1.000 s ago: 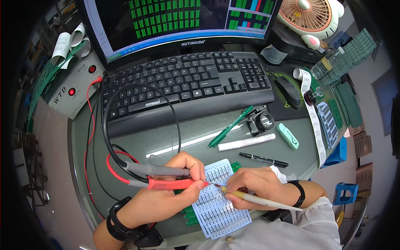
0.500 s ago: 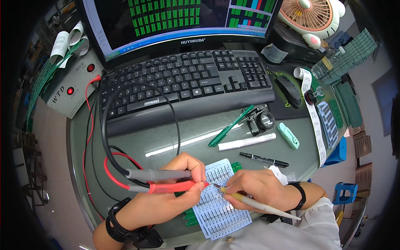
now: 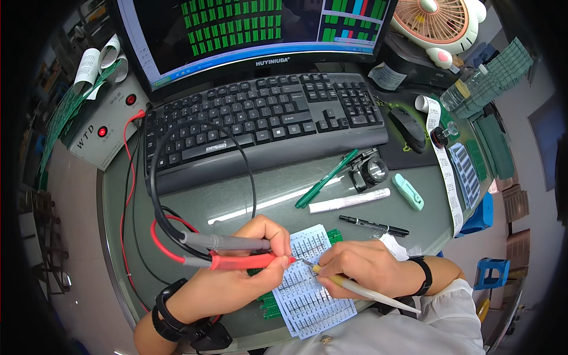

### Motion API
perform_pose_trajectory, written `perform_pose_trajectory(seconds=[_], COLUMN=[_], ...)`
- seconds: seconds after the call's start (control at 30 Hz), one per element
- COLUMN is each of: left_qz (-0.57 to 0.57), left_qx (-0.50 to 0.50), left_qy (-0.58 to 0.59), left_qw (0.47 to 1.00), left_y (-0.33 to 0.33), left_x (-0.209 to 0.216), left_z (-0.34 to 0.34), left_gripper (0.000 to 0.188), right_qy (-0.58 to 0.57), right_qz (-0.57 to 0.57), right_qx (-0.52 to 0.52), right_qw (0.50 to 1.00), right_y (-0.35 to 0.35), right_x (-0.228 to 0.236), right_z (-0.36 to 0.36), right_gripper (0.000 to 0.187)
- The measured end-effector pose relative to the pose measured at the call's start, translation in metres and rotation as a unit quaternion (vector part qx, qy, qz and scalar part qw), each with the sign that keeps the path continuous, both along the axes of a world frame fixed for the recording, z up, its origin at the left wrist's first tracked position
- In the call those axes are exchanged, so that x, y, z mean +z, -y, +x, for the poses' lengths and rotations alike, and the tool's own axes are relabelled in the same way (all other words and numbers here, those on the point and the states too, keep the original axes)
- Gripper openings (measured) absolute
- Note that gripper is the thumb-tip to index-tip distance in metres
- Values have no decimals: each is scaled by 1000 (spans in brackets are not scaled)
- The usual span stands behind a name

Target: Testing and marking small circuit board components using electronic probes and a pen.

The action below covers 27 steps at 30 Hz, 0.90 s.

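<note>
Two test probes, a red one [image 3: 245, 261] and a grey one [image 3: 228, 241], are held together in my left hand [image 3: 260, 275], fingers closed round them. The red tip points at a white panel [image 3: 313, 296] covered in printed rows of small dark marks. My right hand [image 3: 361, 269] pinches a slim tool with a pale tapered handle [image 3: 361, 289] and a fine metal tip. That tip meets the panel close beside the red probe's tip; whether they touch I cannot tell. Green circuit boards [image 3: 335, 236] stick out from under the panel.
A keyboard [image 3: 254, 118] and monitor [image 3: 236, 35] stand behind my hands. Leads run to a grey box [image 3: 109, 127] at left. Pens [image 3: 349, 200], a loupe [image 3: 370, 170], a mint-coloured case [image 3: 407, 191], a mouse [image 3: 408, 128] and a paper strip [image 3: 445, 177] lie to the right.
Both hands hold nearly the same place and grip. The grey probe's rear end has risen slightly; the rest of the view shifts only a little.
</note>
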State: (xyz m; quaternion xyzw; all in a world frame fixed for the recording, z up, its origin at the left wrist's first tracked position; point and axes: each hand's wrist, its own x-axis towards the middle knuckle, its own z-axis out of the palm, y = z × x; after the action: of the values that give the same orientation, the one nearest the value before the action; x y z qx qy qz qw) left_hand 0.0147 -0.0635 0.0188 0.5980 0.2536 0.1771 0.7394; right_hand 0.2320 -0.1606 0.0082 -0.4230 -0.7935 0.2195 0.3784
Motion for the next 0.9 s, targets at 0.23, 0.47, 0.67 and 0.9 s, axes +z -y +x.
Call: perform_pose_trajectory(seconds=[0.23,0.47,0.67,0.9], left_qz=[40,36,29,27], left_qx=[-7,-4,7,-13], left_qy=[-4,-6,7,-25], left_qw=[999,999,1000,999], left_y=[-2,-3,2,-1], left_x=[1,1,2,1], left_z=[1,1,0,1], left_gripper=[14,14,13,14], right_qy=[10,11,25,-115], right_qz=[-9,-6,6,-197], right_qx=[-2,0,-15,-22], right_qw=[1000,1000,1000,973], right_y=[0,-1,3,-12], right_x=[2,2,3,27], right_z=[1,1,-2,3], right_gripper=[23,24,22,25])
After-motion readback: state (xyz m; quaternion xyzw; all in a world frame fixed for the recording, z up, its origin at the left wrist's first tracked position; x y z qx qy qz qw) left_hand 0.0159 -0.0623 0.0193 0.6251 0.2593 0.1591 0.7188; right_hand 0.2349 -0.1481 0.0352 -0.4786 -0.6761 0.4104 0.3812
